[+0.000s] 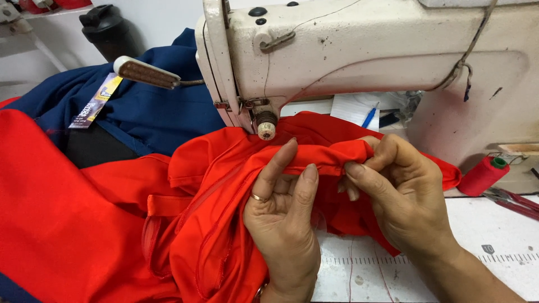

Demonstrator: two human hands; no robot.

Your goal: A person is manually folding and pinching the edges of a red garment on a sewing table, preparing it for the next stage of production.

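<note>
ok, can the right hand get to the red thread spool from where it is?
Probably yes. The red thread spool lies on the table just right of the right hand, with nothing between them. But that hand is pinching the red fabric and would have to let go.

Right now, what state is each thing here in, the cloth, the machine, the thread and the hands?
Red fabric: bunched, folded edge pinched.
Left hand: gripping the fold.
Right hand: pinching the fold.
Sewing machine: threaded.
Red thread spool: lying tilted.
Blue garment: heaped behind.
</note>
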